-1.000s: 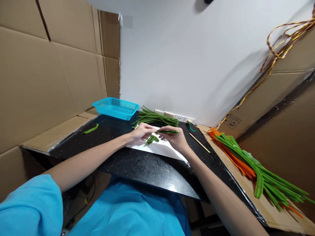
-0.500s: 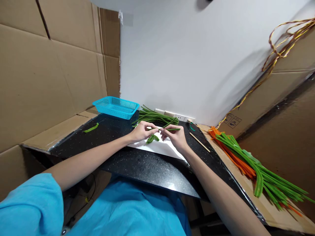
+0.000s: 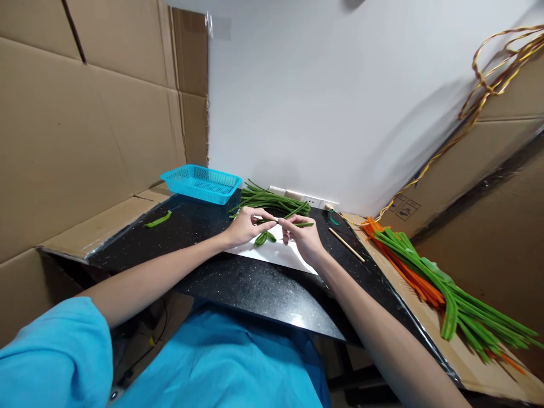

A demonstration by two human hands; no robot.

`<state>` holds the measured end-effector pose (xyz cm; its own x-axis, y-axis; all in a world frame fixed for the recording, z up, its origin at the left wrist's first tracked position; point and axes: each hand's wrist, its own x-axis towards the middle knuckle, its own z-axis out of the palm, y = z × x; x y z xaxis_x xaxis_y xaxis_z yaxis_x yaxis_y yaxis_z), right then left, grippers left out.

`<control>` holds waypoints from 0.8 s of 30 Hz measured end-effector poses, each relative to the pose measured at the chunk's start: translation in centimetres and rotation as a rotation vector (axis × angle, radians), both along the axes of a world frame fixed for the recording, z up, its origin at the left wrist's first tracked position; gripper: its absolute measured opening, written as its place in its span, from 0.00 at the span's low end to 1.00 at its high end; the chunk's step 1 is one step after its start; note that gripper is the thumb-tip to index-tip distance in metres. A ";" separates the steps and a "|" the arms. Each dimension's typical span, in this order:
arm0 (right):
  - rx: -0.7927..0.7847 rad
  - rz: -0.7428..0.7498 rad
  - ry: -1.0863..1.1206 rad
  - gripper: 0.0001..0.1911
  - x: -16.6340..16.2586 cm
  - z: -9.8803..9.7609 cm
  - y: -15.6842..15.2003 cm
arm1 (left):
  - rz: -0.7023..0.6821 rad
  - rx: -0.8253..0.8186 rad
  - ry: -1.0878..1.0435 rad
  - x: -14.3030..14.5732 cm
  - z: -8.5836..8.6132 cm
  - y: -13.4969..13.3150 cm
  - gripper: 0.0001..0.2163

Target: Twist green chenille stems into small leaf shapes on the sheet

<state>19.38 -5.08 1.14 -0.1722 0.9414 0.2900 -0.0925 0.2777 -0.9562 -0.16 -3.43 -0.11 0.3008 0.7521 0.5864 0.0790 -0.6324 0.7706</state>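
Above a white sheet [image 3: 293, 261], my left hand [image 3: 245, 228] and my right hand [image 3: 302, 235] pinch a dark green pipe cleaner [image 3: 305, 225] between thumbs and fingers. The fingertips of both hands almost meet, and the stem's free end points out to the right past my right hand. Part of the stem is hidden behind the fingers. Just under the hands, a small piece of pipe cleaner bent into leaf-like loops [image 3: 264, 238] lies on the sheet. Behind the hands is a bundle of dark green pipe cleaners [image 3: 272, 200].
A blue plastic basket [image 3: 202, 184] stands at the back left of the black tabletop [image 3: 238, 283]. A bright green strip [image 3: 158, 219] lies at left, a thin wooden stick [image 3: 346, 245] at right. Green pipe cleaners [image 3: 459, 303] and orange ones [image 3: 408, 277] lie on cardboard at far right.
Both hands stay pinched on the pipe cleaner, with the fingers shifting slightly around it. The whole view has moved a little; nothing else has visibly changed place.
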 end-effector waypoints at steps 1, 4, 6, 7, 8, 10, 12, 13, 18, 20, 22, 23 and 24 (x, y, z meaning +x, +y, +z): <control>0.010 -0.005 -0.019 0.23 0.1 0.0 0.0 | -0.008 0.010 0.005 0.0 -0.1 0.0 0.10; 0.042 -0.012 -0.080 0.24 0.2 -0.2 0.0 | -0.015 0.053 0.036 -0.1 -0.2 0.0 0.09; 0.074 -0.022 -0.115 0.25 0.2 -0.5 0.1 | -0.025 0.075 0.068 -0.2 -0.3 0.1 0.09; 0.090 -0.027 -0.132 0.26 0.2 -0.6 0.2 | -0.040 0.075 0.079 -0.3 -0.3 0.1 0.09; 0.105 -0.031 -0.148 0.27 0.2 -0.6 0.3 | -0.059 0.065 0.082 -0.3 -0.3 0.2 0.09; 0.139 -0.045 -0.182 0.27 0.2 -0.7 0.3 | -0.101 -0.009 0.052 -0.3 -0.2 0.3 0.11; 0.221 -0.105 -0.233 0.26 0.2 -0.8 0.3 | -0.133 -0.147 -0.007 -0.3 -0.2 0.3 0.14; 0.293 -0.158 -0.270 0.26 0.3 -0.9 0.3 | -0.143 -0.223 -0.036 -0.3 -0.1 0.3 0.16; 0.546 -0.303 -0.395 0.23 0.5 -1.2 0.2 | -0.194 -0.464 -0.173 -0.2 0.2 0.3 0.16; 0.474 -0.232 -0.322 0.22 0.5 -1.1 0.1 | -0.199 -0.538 -0.228 -0.2 0.3 0.3 0.15; 0.399 -0.155 -0.250 0.20 0.5 -0.9 -0.1 | -0.180 -0.607 -0.273 -0.2 0.4 0.3 0.15; 0.381 -0.128 -0.230 0.19 0.5 -0.9 -0.1 | -0.170 -0.637 -0.291 -0.2 0.4 0.4 0.15; 0.376 -0.113 -0.225 0.18 0.5 -0.8 0.0 | -0.163 -0.664 -0.307 -0.2 0.4 0.4 0.15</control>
<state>19.84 -5.13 0.35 -0.1723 0.7943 0.5826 0.1569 0.6060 -0.7798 -0.31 -3.04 0.27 0.3345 0.9371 0.1002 -0.2556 -0.0121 0.9667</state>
